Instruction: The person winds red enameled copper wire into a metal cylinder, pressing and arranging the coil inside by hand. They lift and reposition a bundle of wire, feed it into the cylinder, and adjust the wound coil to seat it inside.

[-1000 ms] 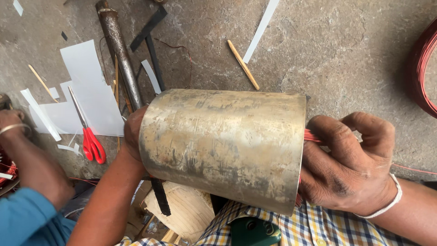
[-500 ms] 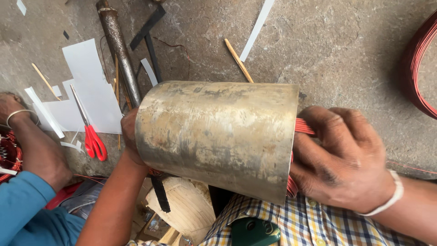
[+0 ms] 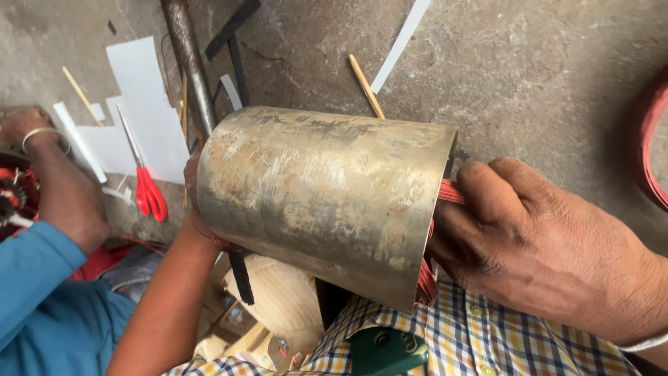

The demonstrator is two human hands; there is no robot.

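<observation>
Right hand point(image 3: 550, 257) is gripping red wire coils point(image 3: 449, 191) at the metal cylinder's point(image 3: 320, 195) open end; left hand point(image 3: 193, 202), mostly hidden behind it, is bracing the far end.

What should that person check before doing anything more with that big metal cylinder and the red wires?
1. Left hand steadying the far end of the metal cylinder: ok, though mostly hidden behind it.
2. Right hand has a grip on the red wire coil at the open end: ok.
3. Wires seated evenly inside the cylinder: cannot tell, the inside is hidden.
4. Red-handled scissors lie on the concrete floor, apart from both hands: ok.
5. A co-worker's arm in a blue sleeve works close on the left: not ok, little room there.
</observation>
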